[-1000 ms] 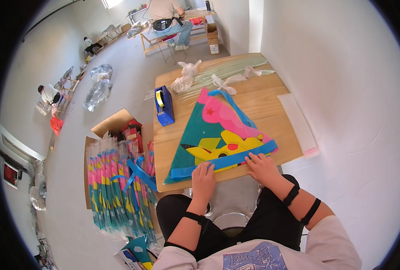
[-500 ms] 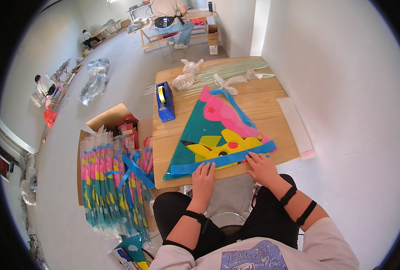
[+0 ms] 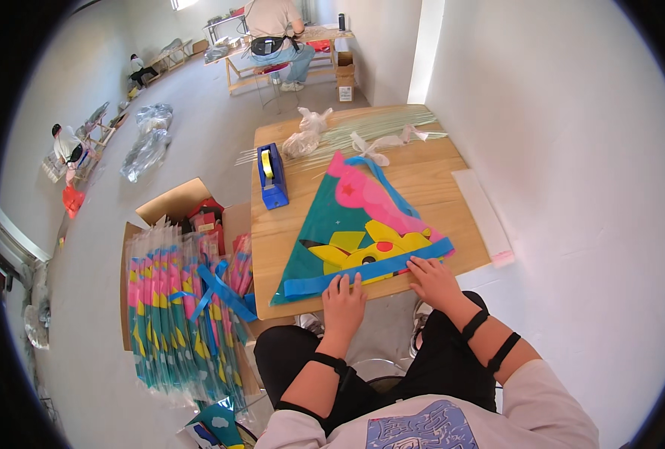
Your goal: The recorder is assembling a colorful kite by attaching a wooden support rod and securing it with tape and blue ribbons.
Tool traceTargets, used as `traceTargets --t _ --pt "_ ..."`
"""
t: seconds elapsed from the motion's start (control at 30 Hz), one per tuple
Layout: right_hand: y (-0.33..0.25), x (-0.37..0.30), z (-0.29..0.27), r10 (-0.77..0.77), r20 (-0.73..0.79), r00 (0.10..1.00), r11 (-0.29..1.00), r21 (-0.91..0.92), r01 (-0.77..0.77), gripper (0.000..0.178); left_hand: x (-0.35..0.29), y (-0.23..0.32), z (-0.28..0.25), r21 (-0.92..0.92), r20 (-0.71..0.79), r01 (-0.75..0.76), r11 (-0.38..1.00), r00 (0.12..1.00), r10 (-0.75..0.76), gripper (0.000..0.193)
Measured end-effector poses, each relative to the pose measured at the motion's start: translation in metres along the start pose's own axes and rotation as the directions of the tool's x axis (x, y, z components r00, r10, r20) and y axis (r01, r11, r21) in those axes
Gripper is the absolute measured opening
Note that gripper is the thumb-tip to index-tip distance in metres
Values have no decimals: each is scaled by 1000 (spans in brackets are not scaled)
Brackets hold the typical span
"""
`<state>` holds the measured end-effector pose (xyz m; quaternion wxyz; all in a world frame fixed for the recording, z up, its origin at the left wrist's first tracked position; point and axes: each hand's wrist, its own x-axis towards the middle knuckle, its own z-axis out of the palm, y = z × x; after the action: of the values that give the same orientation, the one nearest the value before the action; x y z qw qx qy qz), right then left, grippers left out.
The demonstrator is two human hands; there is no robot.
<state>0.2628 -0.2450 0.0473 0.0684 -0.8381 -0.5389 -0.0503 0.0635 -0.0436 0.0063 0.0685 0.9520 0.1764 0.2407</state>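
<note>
In front of me on the wooden table lies a flat triangular printed sheet, probably a folded kite, teal and pink with a yellow cartoon figure. A flat blue ribbon runs along its near edge, and a blue strip lies by its far right side. My left hand rests at the near edge, fingers apart and fingertips on the ribbon. My right hand lies farther right, its fingers stretched out over the ribbon's right part. Both hands are open, pressing from above and gripping nothing.
A blue tape dispenser stands at the table's left. Thin pale rods and crumpled white bags lie at the far end. Left of the table, a cardboard box holds several bagged prints. Another person sits farther off.
The view has shifted slightly. My left fingers sit a little farther right along the ribbon and look more spread. The right hand and the printed sheet stay almost as they were.
</note>
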Motion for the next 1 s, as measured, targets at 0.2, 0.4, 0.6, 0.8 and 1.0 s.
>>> traceTargets --t 0.2,0.4,0.6,0.8,1.0 --pt "22 -6 2 -8 -51 999 1000 -23 7 53 0 1 -1 6 -8 6 1000 1000 -6 54" --pt "22 0 -11 -62 -60 996 989 -136 53 56 1 4 -1 9 2 15 1000 1000 -15 53" --pt "18 1 -2 -112 98 989 986 -112 123 63 2 4 2 11 4 24 1000 1000 -24 51" --pt "39 -3 5 -54 147 988 994 -85 67 66 2 3 0 3 15 18 1000 1000 -19 51" --pt "46 -8 5 27 157 987 999 15 -29 73 3 4 -2 9 52 27 1000 998 -27 52"
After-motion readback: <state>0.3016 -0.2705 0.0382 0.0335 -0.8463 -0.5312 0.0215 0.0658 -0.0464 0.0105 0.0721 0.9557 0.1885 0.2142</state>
